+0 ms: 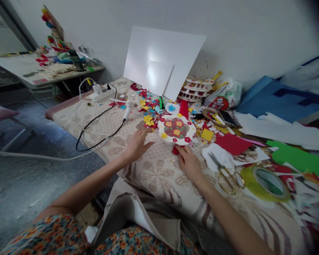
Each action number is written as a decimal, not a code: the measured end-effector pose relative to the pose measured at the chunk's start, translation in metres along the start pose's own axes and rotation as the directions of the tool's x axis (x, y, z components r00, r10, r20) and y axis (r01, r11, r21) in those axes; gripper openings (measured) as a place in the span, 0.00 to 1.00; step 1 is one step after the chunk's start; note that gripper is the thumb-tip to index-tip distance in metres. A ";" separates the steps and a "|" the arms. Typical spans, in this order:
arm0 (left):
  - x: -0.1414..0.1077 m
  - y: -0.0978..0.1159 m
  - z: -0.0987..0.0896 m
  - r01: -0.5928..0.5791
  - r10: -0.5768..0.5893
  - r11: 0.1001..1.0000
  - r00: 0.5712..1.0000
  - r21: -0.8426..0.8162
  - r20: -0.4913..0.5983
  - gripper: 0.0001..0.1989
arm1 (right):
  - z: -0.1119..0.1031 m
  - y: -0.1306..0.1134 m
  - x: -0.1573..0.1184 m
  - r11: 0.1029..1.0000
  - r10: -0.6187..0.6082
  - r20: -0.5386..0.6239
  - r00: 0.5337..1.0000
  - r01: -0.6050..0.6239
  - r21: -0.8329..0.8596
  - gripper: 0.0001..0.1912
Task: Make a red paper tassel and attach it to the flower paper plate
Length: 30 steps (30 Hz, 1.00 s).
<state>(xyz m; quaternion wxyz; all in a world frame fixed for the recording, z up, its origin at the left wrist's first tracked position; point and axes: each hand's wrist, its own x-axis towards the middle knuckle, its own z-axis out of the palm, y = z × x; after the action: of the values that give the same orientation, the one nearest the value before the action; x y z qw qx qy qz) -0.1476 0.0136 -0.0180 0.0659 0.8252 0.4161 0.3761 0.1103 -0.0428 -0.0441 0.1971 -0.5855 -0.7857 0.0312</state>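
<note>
A white scalloped craft piece (164, 124) lies in front of me, with a patterned middle and red and yellow flowers around its rim. A red strip (184, 109) sticks out beyond its far edge, and a red end shows at its near edge. My right hand (189, 162) pinches that near edge by the red end. To the left, my left hand (138, 143) hovers low over the cloth, thumb and fingers apart. A small yellow bit shows at its fingertips; whether it is touched I cannot tell. Yellow flower cutouts (149, 120) lie just beyond that hand.
A white glue gun (127, 110) with a black cord lies left, near a power strip (102, 95). Gold-handled scissors (225, 177), a yellow tape roll (264, 182) and foam sheets (232, 143) lie right. Behind stand a white board (146, 46) and a tiered craft basket (195, 88).
</note>
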 end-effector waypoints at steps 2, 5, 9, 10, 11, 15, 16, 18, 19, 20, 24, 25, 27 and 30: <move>0.011 0.009 0.013 -0.108 0.111 0.993 0.991 -0.048 0.080 0.19 | 0.000 0.000 0.000 1.000 -0.006 0.001 1.000 0.006 -0.005 0.23; 0.027 0.017 0.029 -0.238 0.240 0.971 0.952 -0.037 0.187 0.19 | 0.000 0.000 0.000 1.000 -0.009 0.010 1.000 0.009 -0.016 0.22; 0.038 0.021 0.039 -0.304 0.283 0.952 0.920 0.036 0.269 0.15 | 0.000 -0.001 0.000 0.999 -0.006 0.006 1.000 0.006 -0.045 0.21; 0.039 0.022 0.040 -0.303 0.278 0.952 0.921 0.052 0.272 0.13 | 0.000 -0.001 0.000 0.999 -0.006 0.008 1.000 0.007 -0.052 0.21; 0.040 0.022 0.041 -0.301 0.273 0.952 0.923 0.065 0.273 0.12 | -0.001 -0.001 0.000 0.998 -0.007 0.013 1.000 0.008 -0.058 0.21; 0.040 0.021 0.041 -0.309 0.275 0.946 0.922 0.092 0.271 0.13 | -0.004 -0.001 0.001 0.996 -0.008 0.038 0.999 0.011 -0.085 0.21; 0.039 0.022 0.041 -0.311 0.277 0.946 0.924 0.096 0.265 0.13 | -0.005 0.000 0.001 0.995 -0.007 0.045 0.999 0.012 -0.095 0.21; 0.036 0.023 0.040 -0.315 0.285 0.944 0.927 0.097 0.243 0.12 | -0.007 0.000 0.002 0.993 0.000 0.058 0.998 0.007 -0.116 0.21; 0.034 0.024 0.040 -0.322 0.294 0.942 0.927 0.093 0.231 0.12 | -0.008 0.000 0.002 0.992 0.007 0.065 0.998 0.001 -0.124 0.21; 0.032 0.026 0.039 -0.333 0.308 0.939 0.925 0.083 0.223 0.11 | -0.008 0.000 0.002 0.992 0.013 0.071 0.997 -0.003 -0.129 0.21; 0.021 0.035 0.037 -0.394 0.378 0.919 0.884 0.005 0.275 0.08 | -0.009 0.000 0.001 0.995 0.002 0.081 0.997 0.006 -0.096 0.21; 0.019 0.037 0.038 -0.405 0.393 0.914 0.869 -0.024 0.301 0.09 | -0.008 0.001 0.001 0.997 -0.005 0.075 0.997 0.011 -0.077 0.22; 0.017 0.040 0.039 -0.418 0.417 0.905 0.842 -0.076 0.341 0.09 | -0.007 0.004 0.000 0.999 -0.030 0.053 0.998 0.031 -0.023 0.23; 0.017 0.041 0.043 -0.419 0.431 0.901 0.830 -0.114 0.353 0.10 | -0.006 0.011 -0.002 0.991 -0.087 -0.015 0.996 0.088 0.099 0.22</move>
<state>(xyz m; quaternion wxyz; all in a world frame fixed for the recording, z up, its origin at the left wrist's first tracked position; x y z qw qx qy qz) -0.0861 0.0083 -0.0211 0.0707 0.9516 0.1962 0.2257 0.1228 -0.0423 -0.0422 0.2312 -0.5401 -0.8071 0.0586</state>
